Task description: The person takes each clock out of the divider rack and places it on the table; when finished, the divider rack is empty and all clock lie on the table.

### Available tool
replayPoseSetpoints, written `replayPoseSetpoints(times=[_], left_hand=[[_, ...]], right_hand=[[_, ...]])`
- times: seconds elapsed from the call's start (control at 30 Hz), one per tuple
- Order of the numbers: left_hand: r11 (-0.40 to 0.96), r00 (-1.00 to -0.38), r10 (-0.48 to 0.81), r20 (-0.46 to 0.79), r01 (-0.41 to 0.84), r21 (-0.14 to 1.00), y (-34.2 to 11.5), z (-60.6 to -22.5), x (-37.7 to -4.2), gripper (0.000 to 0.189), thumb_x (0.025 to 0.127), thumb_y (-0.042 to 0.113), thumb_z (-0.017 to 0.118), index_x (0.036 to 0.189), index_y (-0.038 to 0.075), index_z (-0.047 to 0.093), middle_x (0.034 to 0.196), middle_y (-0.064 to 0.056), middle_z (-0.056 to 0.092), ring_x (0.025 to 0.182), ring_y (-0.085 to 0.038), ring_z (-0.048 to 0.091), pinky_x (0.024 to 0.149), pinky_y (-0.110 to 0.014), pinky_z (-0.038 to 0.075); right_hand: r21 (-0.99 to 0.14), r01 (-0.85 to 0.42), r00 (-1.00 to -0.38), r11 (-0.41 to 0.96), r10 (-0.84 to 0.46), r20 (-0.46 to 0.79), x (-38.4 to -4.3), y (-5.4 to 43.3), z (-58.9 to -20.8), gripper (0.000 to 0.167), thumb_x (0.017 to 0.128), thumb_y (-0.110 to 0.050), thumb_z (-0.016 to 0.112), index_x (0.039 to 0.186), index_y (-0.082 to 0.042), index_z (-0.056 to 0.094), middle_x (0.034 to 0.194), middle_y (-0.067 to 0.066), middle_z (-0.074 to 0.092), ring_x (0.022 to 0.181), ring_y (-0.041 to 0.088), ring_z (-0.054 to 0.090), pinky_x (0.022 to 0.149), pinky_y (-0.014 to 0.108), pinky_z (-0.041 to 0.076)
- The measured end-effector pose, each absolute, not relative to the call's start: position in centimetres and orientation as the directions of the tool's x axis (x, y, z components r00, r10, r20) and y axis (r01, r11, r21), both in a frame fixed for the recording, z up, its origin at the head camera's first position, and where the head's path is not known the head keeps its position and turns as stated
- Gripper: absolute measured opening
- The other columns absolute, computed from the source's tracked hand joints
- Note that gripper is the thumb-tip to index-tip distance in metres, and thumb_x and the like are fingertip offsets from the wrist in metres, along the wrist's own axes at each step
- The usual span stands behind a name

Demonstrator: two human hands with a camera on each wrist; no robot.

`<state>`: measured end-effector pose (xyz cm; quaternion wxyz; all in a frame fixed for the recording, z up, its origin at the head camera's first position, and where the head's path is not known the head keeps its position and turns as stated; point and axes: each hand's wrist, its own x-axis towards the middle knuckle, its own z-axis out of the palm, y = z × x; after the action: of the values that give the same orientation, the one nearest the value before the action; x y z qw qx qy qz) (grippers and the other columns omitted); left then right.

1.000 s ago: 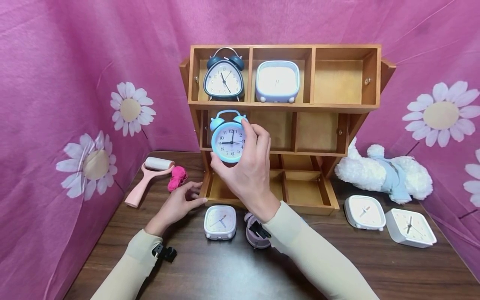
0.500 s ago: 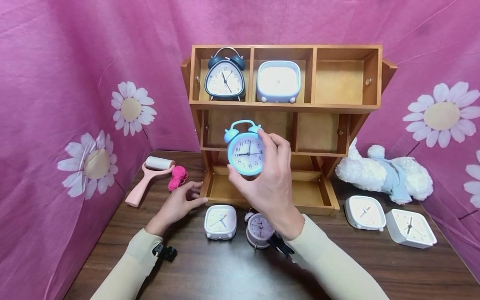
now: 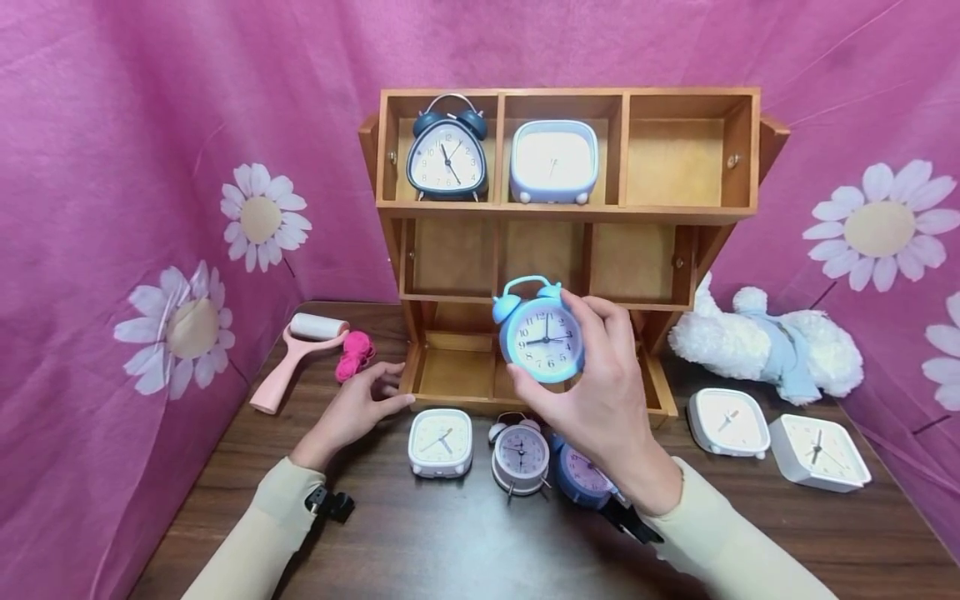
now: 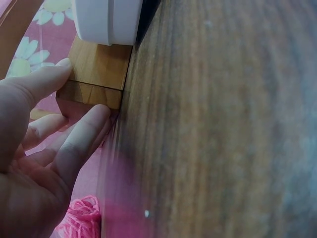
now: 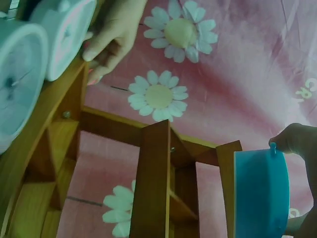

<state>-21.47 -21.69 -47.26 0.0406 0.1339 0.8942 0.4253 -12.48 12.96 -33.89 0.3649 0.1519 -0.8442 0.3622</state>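
A light-blue twin-bell alarm clock (image 3: pixel 546 340) is pinched at its side between the thumb and fingers of my right hand (image 3: pixel 600 392), in front of the lower part of the wooden shelf (image 3: pixel 570 212). Its dial faces the head camera, and the right wrist view shows the blue casing (image 5: pixel 260 193) from the side. My left hand (image 3: pixel 354 412) holds the shelf's lower left front corner; in the left wrist view the thumb (image 4: pixel 49 79) and a finger (image 4: pixel 81 139) lie on either side of that wooden corner (image 4: pixel 94 87).
A dark triangular alarm clock (image 3: pixel 448 162) and a lavender clock (image 3: pixel 553 162) stand on the top tier. In front are a white square clock (image 3: pixel 441 443), a pale twin-bell clock (image 3: pixel 521 458) and a blue-purple clock (image 3: pixel 585 475). A lint roller (image 3: pixel 288 367) and pink yarn (image 3: pixel 355 357) lie left.
My right hand has carried the light-blue alarm clock right and down, from before the middle tier's left compartment to the shelf's lower centre. My left hand has stayed at the shelf corner.
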Motion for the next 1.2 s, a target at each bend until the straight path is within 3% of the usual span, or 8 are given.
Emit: replayPoseSetpoints(times=[0.13, 0.37, 0.5, 0.83, 1.2], left_hand=[[0.597, -0.962, 0.27, 0.043, 0.202, 0.776, -21.5, -47.4, -21.4, 0.054, 0.101, 0.023, 0.086, 0.149, 0.003, 0.068, 0.125, -0.018, 0.081, 0.113, -0.031, 0.079, 0.094, -0.039, 0.063], [0.595, -0.961, 0.273, 0.042, 0.203, 0.777, -21.2, -47.2, -21.5, 0.055, 0.102, 0.023, 0.086, 0.149, 0.003, 0.067, 0.123, -0.018, 0.082, 0.114, -0.031, 0.079, 0.096, -0.042, 0.063], [0.599, -0.962, 0.27, 0.041, 0.201, 0.775, -21.2, -47.3, -21.4, 0.054, 0.101, 0.023, 0.086, 0.148, 0.003, 0.068, 0.124, -0.019, 0.081, 0.115, -0.032, 0.079, 0.098, -0.046, 0.063], [0.581, -0.959, 0.279, 0.044, 0.205, 0.788, -21.4, -47.6, -21.2, 0.055, 0.101, 0.023, 0.086, 0.149, 0.001, 0.067, 0.123, -0.019, 0.081, 0.111, -0.029, 0.079, 0.088, -0.028, 0.061], [0.576, -0.958, 0.28, 0.056, 0.215, 0.788, -21.5, -47.4, -21.4, 0.055, 0.101, 0.022, 0.086, 0.148, 0.001, 0.068, 0.121, -0.019, 0.082, 0.109, -0.029, 0.079, 0.086, -0.025, 0.06]], right_hand=[[-0.516, -0.478, -0.723, 0.711, 0.015, 0.691, -12.1, 14.5, -34.4, 0.096, 0.073, -0.032, 0.1, 0.155, -0.002, 0.062, 0.139, 0.025, 0.059, 0.125, 0.036, 0.061, 0.096, 0.035, 0.051], [-0.562, -0.355, -0.798, 0.747, 0.071, 0.599, -11.3, 16.7, -35.2, 0.091, 0.073, -0.028, 0.102, 0.152, -0.003, 0.064, 0.139, 0.021, 0.059, 0.122, 0.034, 0.062, 0.092, 0.049, 0.055], [-0.567, -0.301, -0.817, 0.767, 0.099, 0.567, -10.4, 18.0, -35.7, 0.091, 0.072, -0.028, 0.103, 0.151, -0.004, 0.064, 0.139, 0.021, 0.059, 0.121, 0.034, 0.061, 0.093, 0.048, 0.051], [-0.526, -0.208, -0.824, 0.825, 0.141, 0.549, -8.1, 21.0, -36.3, 0.092, 0.068, -0.029, 0.104, 0.15, -0.008, 0.066, 0.134, 0.02, 0.061, 0.113, 0.036, 0.063, 0.085, 0.042, 0.044], [-0.526, -0.071, -0.872, 0.847, 0.203, 0.446, -5.3, 24.6, -39.8, 0.091, 0.068, -0.033, 0.104, 0.147, -0.007, 0.067, 0.133, 0.02, 0.062, 0.114, 0.039, 0.062, 0.085, 0.038, 0.04]])
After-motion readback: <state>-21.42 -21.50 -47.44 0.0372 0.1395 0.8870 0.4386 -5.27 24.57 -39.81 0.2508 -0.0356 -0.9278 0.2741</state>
